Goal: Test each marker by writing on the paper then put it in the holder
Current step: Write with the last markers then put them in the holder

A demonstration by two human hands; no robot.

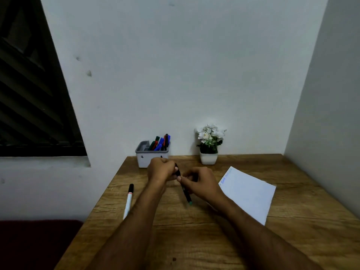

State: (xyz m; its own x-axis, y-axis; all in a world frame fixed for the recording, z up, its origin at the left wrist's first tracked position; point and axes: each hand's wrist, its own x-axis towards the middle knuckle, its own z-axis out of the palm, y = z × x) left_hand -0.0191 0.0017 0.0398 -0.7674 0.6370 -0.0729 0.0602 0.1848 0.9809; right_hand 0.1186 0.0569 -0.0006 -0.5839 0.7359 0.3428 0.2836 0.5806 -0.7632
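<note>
Both hands meet over the middle of the wooden table on a dark marker with a green end pointing toward me. My left hand grips its black upper end, which looks like the cap. My right hand pinches the barrel just below. A white paper with blue writing near its top corner lies to the right. The grey-and-white holder stands at the back against the wall, with several markers in it. Another white marker with a black cap lies on the table to the left.
A small white pot with white flowers stands at the back, right of the holder. The table meets walls behind and on the right. Its left edge drops off beside a dark red surface below a window.
</note>
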